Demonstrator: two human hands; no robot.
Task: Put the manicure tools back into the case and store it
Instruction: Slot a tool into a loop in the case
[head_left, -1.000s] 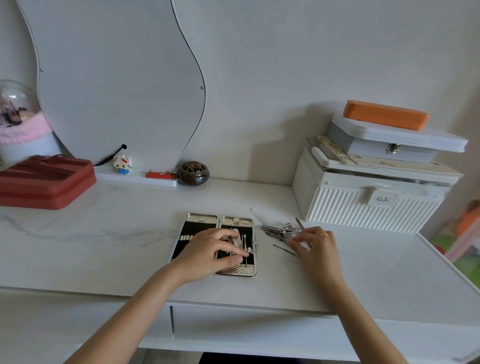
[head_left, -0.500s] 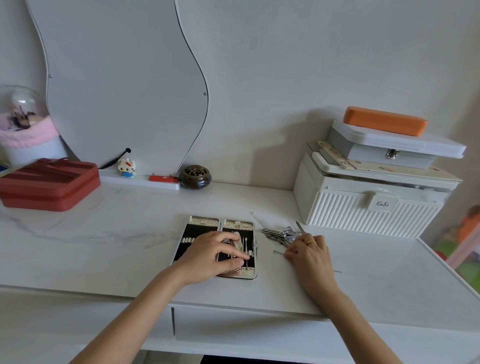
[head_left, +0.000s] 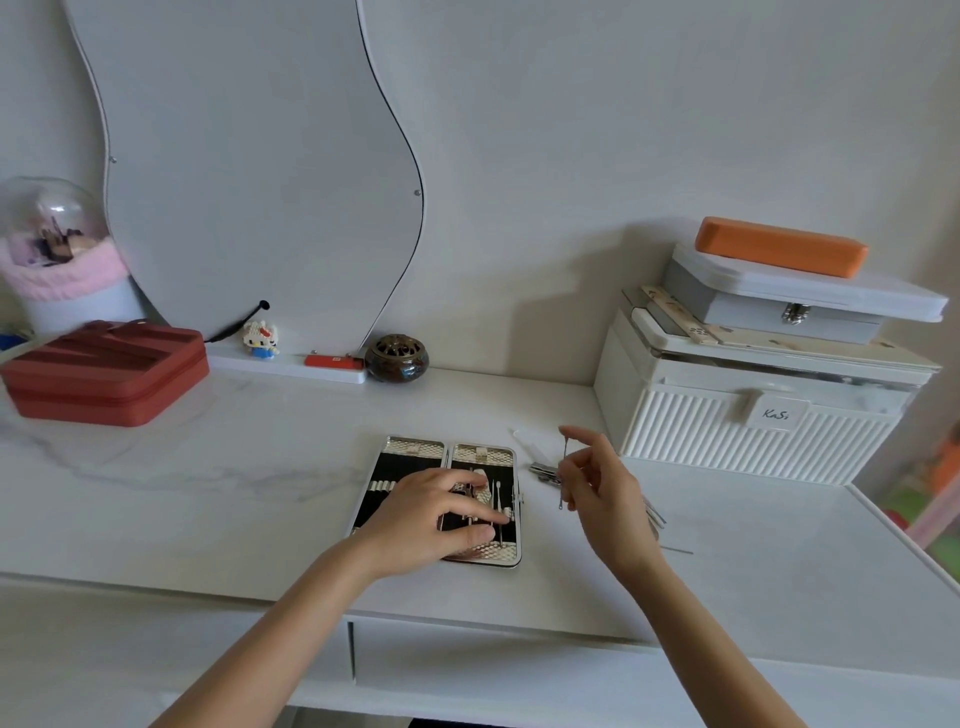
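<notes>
From the head view, the open case (head_left: 439, 501) lies on the white desk (head_left: 218, 467). The left hand (head_left: 434, 519) rests flat on it, fingers relaxed. Just right of the case, the right hand (head_left: 597, 486) pinches a thin metal tool (head_left: 562, 475) upright. It should probably slide under a free loop while the case is steadied. More tools (head_left: 545, 472) lie right of the case; a ribbed white box (head_left: 748, 431) stands further right, against a pale wall.

Bare tabletop (head_left: 218, 499) left of open case (head_left: 410, 447); ribbed white box (head_left: 753, 441) blocks right rear.
</notes>
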